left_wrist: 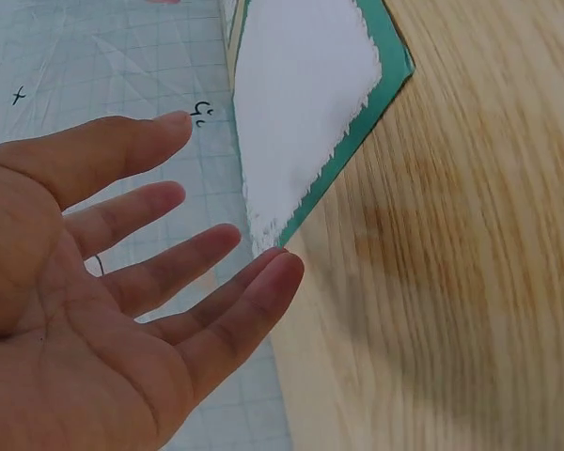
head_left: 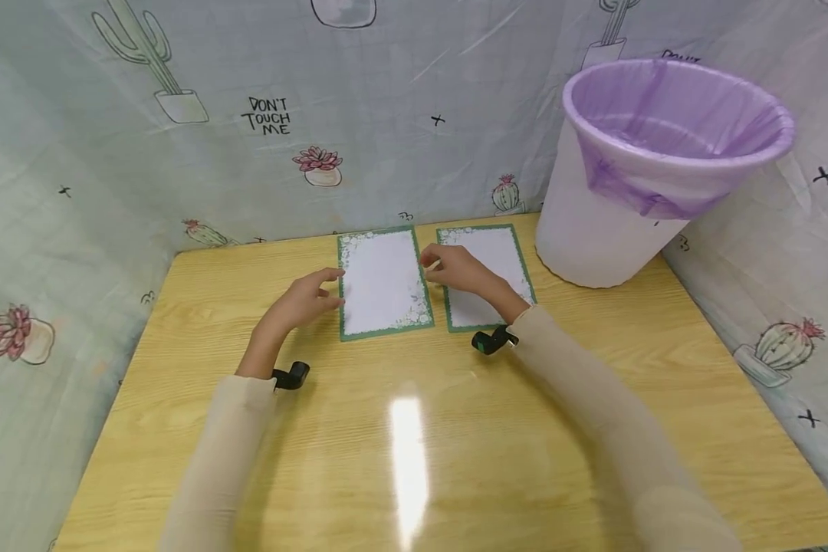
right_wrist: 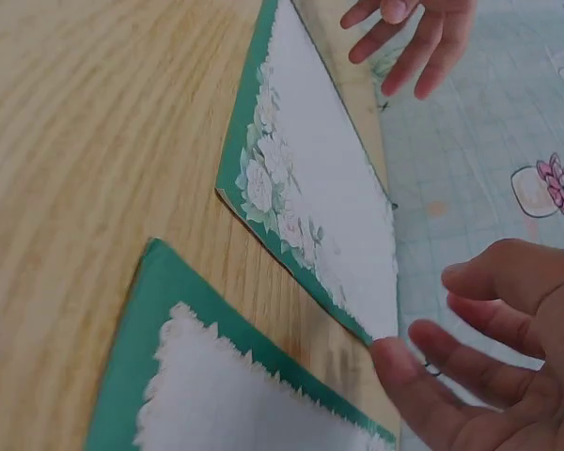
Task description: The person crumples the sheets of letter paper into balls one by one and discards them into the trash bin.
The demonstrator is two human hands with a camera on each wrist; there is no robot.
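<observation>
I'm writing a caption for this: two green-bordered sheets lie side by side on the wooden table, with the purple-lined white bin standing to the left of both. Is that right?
Not quite: the purple-lined white bin stands to the right of both sheets, as the head view shows. The two green-bordered sheets do lie side by side on the wooden table.

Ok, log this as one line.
left hand: beside left sheet | right hand: near left sheet's right edge | right sheet: on table | bin: back right

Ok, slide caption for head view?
Left hand and right hand flank one green-bordered sheet, with a second sheet and lined bin to its right.
</observation>
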